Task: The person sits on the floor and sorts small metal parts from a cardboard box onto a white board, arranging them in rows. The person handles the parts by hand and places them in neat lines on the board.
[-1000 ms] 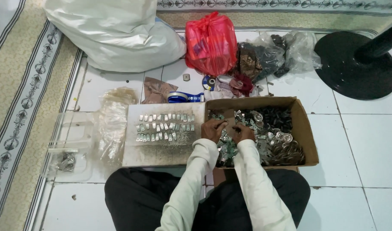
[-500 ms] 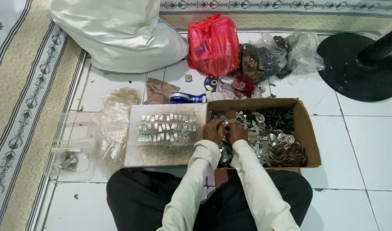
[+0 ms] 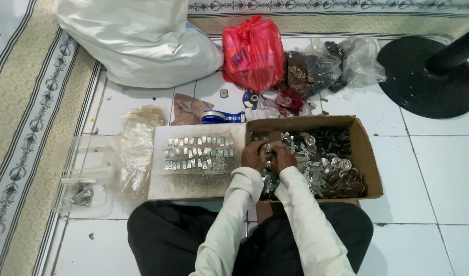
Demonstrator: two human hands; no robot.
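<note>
I sit on the floor with a cardboard box (image 3: 366,153) in front of me, full of small metal parts (image 3: 324,171) and some black pieces at its far side. My left hand (image 3: 254,155) and my right hand (image 3: 282,158) are together over the box's left part, fingers closed on a small metal piece (image 3: 268,150) between them. To the left, the box's opened flap (image 3: 193,181) lies flat and carries rows of small silver metal pieces (image 3: 197,152).
A large white sack (image 3: 137,41) and a red plastic bag (image 3: 253,51) lie beyond the box, with clear bags of dark items (image 3: 326,64). A blue tape dispenser (image 3: 223,117) lies by the flap. Clear plastic bags (image 3: 135,148) sit left. A black round stand base (image 3: 429,76) is at the right.
Both hands stay over the left part of the box, shifting only slightly as the fingers work the small piece. The camera view has moved a little.
</note>
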